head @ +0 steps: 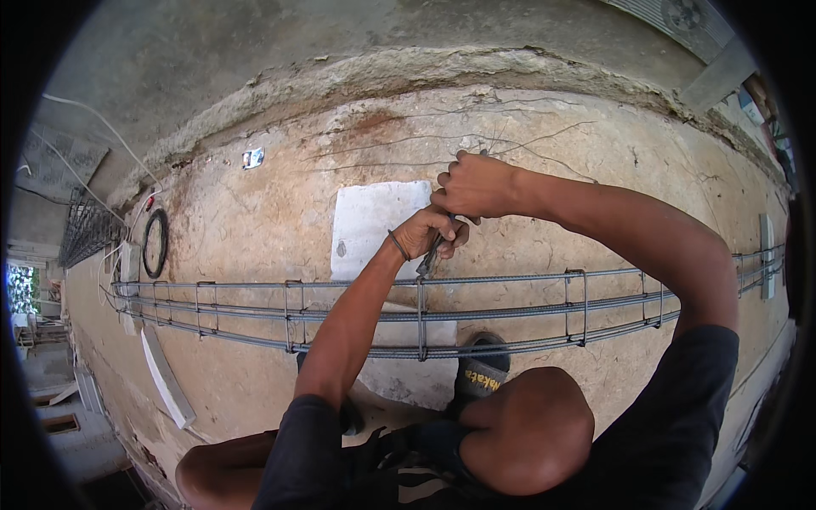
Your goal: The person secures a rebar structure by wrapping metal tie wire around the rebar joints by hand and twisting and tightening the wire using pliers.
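Observation:
A long steel rebar cage (503, 312) with square stirrups lies crosswise before me. Just beyond its far bar, my left hand (440, 233) is closed around a dark metal hand tool (428, 261), whose lower tip is at the far bar beside a stirrup. My right hand (478, 185) is held directly above and touching the left, its fingers curled. Thin wire ends (496, 137) stick out beyond my right fist, near the top of the tool; the grip itself is partly hidden.
A pale slab (366, 223) lies beyond the cage, another (414, 376) beneath it near my sandalled foot (481, 376). Loose wires (382, 141) lie towards the rough wall base (382, 70). At left are a black coil (155, 243), white cables (115, 131) and a white bar (167, 379).

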